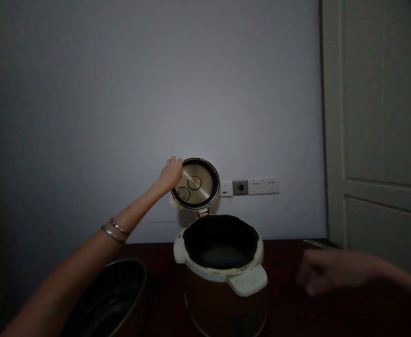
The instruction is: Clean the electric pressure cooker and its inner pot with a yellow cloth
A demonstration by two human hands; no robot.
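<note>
Black lines the open cooker (205, 272); left hand (172, 172) grips lid (200, 180), right hand (326, 271) blurred, unclear.

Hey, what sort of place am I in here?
Probably a room in a home, maybe a kitchen or dining corner: an open electric cooker stands on a dark table, with wall sockets behind it and a panelled door to the right.

A paneled door (384, 117) stands beside the pale wall (149, 93), where white sockets (261, 186) flank a metallic plate (236, 186).
</note>
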